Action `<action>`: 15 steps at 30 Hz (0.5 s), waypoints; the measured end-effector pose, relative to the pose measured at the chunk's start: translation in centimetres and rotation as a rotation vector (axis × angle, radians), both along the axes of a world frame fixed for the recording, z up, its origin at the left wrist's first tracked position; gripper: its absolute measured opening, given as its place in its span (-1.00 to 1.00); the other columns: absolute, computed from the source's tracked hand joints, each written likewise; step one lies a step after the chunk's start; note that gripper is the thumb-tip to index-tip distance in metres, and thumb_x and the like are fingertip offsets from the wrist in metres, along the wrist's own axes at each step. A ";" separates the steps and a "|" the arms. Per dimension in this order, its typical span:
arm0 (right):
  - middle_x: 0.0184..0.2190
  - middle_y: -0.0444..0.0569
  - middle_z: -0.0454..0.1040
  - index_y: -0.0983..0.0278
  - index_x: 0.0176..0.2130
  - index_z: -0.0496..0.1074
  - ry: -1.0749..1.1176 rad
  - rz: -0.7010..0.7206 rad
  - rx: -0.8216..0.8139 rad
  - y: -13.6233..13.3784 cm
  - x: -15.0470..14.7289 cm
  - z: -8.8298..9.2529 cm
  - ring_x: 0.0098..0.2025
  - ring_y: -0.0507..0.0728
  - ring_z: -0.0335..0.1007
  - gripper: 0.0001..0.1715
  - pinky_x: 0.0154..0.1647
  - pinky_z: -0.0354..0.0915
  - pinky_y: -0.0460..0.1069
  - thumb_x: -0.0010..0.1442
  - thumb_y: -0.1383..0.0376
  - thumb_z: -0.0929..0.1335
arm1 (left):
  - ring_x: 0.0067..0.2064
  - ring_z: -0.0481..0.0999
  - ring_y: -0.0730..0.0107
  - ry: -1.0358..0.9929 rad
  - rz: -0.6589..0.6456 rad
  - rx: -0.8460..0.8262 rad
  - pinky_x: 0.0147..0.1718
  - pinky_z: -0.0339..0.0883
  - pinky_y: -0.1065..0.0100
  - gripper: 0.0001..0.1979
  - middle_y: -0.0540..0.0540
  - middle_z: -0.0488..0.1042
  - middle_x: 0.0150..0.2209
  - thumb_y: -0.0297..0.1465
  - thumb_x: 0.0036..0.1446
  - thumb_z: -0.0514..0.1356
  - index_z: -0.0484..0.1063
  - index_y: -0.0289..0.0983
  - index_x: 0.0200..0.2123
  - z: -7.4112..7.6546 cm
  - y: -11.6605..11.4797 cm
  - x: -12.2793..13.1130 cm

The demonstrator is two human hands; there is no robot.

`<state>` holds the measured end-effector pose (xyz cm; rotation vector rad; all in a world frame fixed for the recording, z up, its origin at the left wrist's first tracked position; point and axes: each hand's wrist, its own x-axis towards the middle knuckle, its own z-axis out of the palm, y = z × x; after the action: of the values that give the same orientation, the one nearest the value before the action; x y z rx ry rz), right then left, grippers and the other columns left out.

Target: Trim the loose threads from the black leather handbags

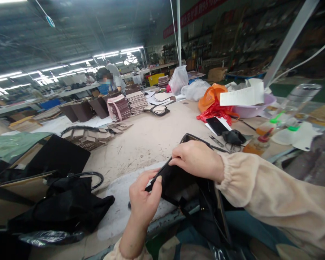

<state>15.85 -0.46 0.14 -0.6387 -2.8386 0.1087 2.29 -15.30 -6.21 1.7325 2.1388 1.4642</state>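
A black bag (184, 184) with stiff edges is tilted at the table's front edge, its opening toward me and its lower part hanging over. My left hand (146, 191) pinches one corner of its rim, thumb on the inner side. Farther along the same rim, my right hand (196, 159) grips the edge with curled fingers; its fingertips are partly hidden. Black straps or lining hang loosely inside the bag. Just beyond my right hand lie a small pair of snips (216, 141) and a black crumpled item (233, 137).
More black bags (67, 202) are heaped at the left. Stacks of brown and beige pieces (119, 107) stand toward the back. On the right are a phone (217, 126), glue bottles (257, 144), a lilac basin (256, 108) and plastic bags. A person (111, 79) bends over work farther off.
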 end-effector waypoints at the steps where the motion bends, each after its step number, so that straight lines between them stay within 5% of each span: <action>1: -0.42 -0.04 0.55 0.23 -0.42 0.50 0.003 -0.003 0.004 0.0 0.0 0.0 -0.31 0.14 0.45 -0.62 -0.33 0.18 -0.04 0.22 0.10 0.24 | -0.20 0.49 0.33 0.008 0.002 -0.006 -0.17 0.37 0.32 -0.87 -0.05 0.53 -0.26 -0.43 0.10 0.12 0.46 -0.23 -0.30 0.1 0.1 0.0; 15: -0.44 -0.07 0.55 0.21 -0.39 0.53 -0.020 0.050 -0.093 0.7 0.2 0.8 -0.34 0.09 0.43 -0.73 -0.38 0.15 -0.08 0.15 0.12 0.31 | -0.38 0.39 0.45 0.151 -0.007 -0.077 -0.38 0.26 0.42 -0.83 -0.03 0.39 -0.44 -0.38 0.14 0.12 0.52 -0.26 -0.34 1.8 1.8 0.8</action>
<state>16.01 0.23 0.95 -0.5910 -2.8833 0.2449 3.13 -13.54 -4.42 1.8769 2.2245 1.2688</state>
